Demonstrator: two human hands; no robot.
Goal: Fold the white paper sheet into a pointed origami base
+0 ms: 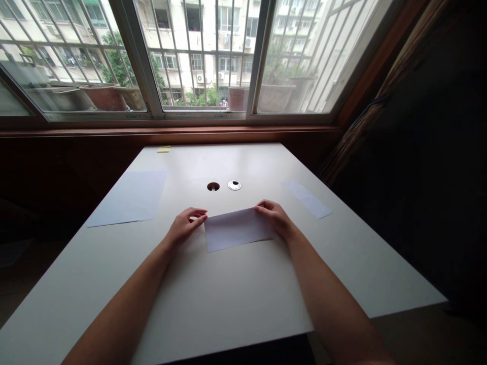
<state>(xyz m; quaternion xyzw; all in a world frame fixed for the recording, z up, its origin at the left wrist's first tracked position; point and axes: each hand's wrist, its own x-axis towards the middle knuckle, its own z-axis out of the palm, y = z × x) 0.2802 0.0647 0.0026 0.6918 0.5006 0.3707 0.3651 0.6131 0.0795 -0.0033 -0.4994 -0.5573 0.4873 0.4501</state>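
A small oblong sheet of white paper (236, 229) is between my two hands above the middle of the white table (228, 299). My left hand (187, 224) has its thumb and fingertips closed at the paper's upper left corner. At the upper right corner, my right hand (274, 217) pinches the edge between thumb and fingers, and it covers the paper's right end. The lower edge of the paper tilts up to the right. Whether that edge touches the tabletop I cannot tell.
Larger white paper (129, 197) lies at the table's left side. A narrow paper strip (309, 198) lies on the right. Farther back are a round cable hole (213, 187), a round silver cover (234, 185) and a yellow sticky note (164, 149). A barred window (205, 61) stands behind.
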